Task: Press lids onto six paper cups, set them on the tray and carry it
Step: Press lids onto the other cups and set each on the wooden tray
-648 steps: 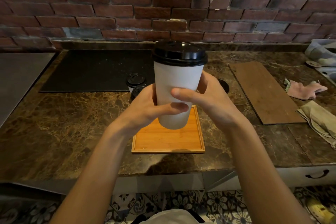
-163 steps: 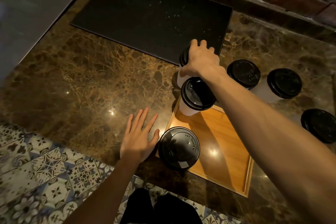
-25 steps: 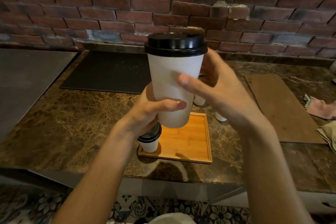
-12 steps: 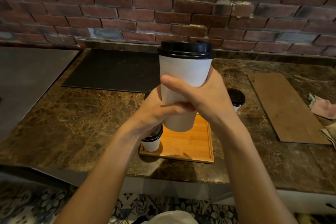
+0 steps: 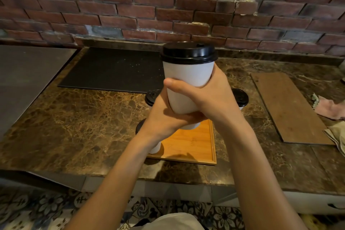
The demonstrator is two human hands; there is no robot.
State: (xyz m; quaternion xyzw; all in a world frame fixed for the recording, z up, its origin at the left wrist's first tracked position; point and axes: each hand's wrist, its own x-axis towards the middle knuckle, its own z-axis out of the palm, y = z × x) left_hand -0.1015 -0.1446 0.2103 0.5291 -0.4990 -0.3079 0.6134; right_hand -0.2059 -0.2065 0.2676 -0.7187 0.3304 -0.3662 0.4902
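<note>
1. A white paper cup (image 5: 186, 84) is held upright in the air, over the far part of the wooden tray (image 5: 194, 145). A black lid (image 5: 188, 52) sits on its rim.
2. The right hand (image 5: 212, 99) wraps the cup's middle from 3 o'clock, with the thumb laid across the front.
3. The left hand (image 5: 168, 117) grips the cup's lower part from 8 o'clock, its fingers curled round the base.
4. The tray lies on the marble counter (image 5: 84, 117), at 6 o'clock below the cup.
5. A second lidded cup (image 5: 155, 148) stands at the tray's 8 o'clock corner, mostly hidden by the left wrist.
6. Beyond the tray, a third lidded cup (image 5: 152, 97) shows at 11 o'clock. It is probably on the counter, though the hand hides its base.
7. A fourth lidded cup (image 5: 240, 98) shows at 1 o'clock.
8. A black mat (image 5: 112, 71) lies at 10 o'clock and a wooden board (image 5: 287, 106) at 3 o'clock, with a pink cloth (image 5: 330, 108) past it.
</note>
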